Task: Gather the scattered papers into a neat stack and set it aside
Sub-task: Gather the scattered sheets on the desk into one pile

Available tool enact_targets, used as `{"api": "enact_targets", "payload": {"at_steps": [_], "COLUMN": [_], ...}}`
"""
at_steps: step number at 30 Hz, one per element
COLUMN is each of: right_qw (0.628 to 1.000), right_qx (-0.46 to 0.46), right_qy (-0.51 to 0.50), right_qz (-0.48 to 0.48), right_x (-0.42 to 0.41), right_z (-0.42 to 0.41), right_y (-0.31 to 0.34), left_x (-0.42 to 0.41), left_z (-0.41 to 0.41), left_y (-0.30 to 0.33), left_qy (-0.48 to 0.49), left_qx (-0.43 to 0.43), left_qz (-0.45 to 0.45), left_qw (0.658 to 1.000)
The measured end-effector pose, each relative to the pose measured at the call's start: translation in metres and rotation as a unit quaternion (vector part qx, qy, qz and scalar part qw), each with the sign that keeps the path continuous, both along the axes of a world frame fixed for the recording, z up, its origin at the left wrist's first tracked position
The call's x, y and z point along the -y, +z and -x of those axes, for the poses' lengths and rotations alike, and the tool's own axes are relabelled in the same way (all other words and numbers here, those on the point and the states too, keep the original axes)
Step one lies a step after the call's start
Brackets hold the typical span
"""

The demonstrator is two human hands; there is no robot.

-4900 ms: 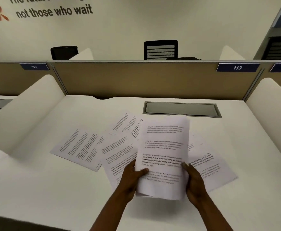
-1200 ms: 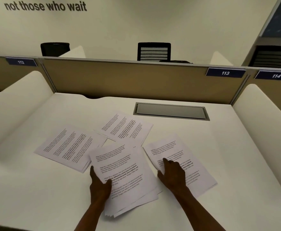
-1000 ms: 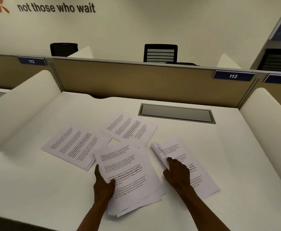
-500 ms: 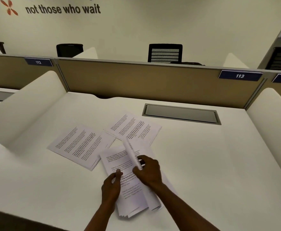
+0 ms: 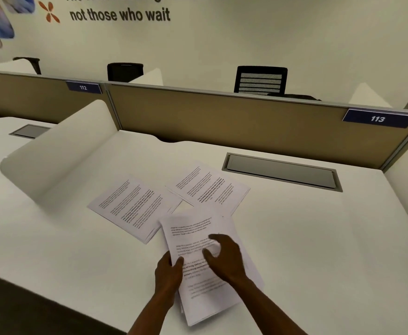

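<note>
on the desk [image 5: 319, 238], left hand [image 5: 167, 274] pinches the uneven stack [image 5: 198, 228]; right hand [image 5: 227, 257] rests half-curled atop.

White desk [image 5: 319, 238], tan partition [image 5: 222, 122], black chairs [image 5: 261, 79] behind, cream lettered wall [image 5: 270, 32].

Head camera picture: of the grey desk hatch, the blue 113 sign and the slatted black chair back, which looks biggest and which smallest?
Largest to smallest, as they look:
1. grey desk hatch
2. blue 113 sign and slatted black chair back: too close to rank.
The chair stands farther off, so it is surely bigger than it looks.
</note>
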State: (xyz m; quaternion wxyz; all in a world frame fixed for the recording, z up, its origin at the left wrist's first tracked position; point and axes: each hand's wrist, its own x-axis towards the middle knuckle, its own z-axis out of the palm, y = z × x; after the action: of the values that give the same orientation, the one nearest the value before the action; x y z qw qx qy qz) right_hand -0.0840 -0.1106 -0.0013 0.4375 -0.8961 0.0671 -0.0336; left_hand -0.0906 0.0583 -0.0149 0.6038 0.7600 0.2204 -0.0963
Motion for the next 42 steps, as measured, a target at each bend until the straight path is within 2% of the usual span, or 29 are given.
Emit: {"api": "enact_targets", "payload": {"at_steps": [3,5,9,12,20,24,27,30,33,36,42], "right_qw": [0.996,0.989,0.979,0.977,0.982,0.987,0.989,0.989,0.989,0.989,0.989], "right_qx": [-0.046,-0.099,-0.109,-0.103,-0.081,-0.066,-0.054,-0.05,-0.051,-0.051,-0.049], "right_qy": [-0.046,-0.009,0.052,0.06,0.048,0.02,0.01,0.008,-0.002,-0.007,-0.006], "right_qz": [0.057,0.11,0.165,0.176,0.162,0.143,0.14,0.143,0.14,0.138,0.14], "right_x": [0.025,0.037,0.043,0.044,0.035,0.034,0.032,0.03,0.029,0.029,0.031], "right_z": [-0.001,0.002,0.013,0.015,0.018,0.019,0.022,0.025,0.023,0.021,0.021], "right_y": [-0.002,-0.008,-0.023,-0.029,-0.04,-0.043,-0.047,-0.051,-0.05,-0.049,-0.045], "left_x": [-0.003,-0.003,-0.001,-0.005,-0.013,-0.016,-0.028,-0.046,-0.067,-0.081,-0.088], "left_z": [0.0,0.0,-0.005,-0.009,-0.015,-0.023,-0.035,-0.05,-0.066,-0.076,-0.079], "left_y": [-0.002,0.0,0.0,-0.001,-0.002,-0.003,-0.003,-0.001,-0.005,-0.008,-0.007], "left_qy": [0.018,0.027,0.018,-0.016,-0.045,-0.031,-0.022,-0.038,-0.089,-0.169,-0.275], "left_qx": [0.008,0.028,0.023,0.019,0.028,0.042,0.064,0.098,0.076,0.031,0.056], "left_qz": [0.005,-0.012,-0.062,-0.086,-0.075,-0.16,-0.271,-0.343,-0.414,-0.484,-0.578], "left_qw": [1.0,0.999,0.998,0.996,0.996,0.986,0.96,0.934,0.903,0.858,0.766]}}
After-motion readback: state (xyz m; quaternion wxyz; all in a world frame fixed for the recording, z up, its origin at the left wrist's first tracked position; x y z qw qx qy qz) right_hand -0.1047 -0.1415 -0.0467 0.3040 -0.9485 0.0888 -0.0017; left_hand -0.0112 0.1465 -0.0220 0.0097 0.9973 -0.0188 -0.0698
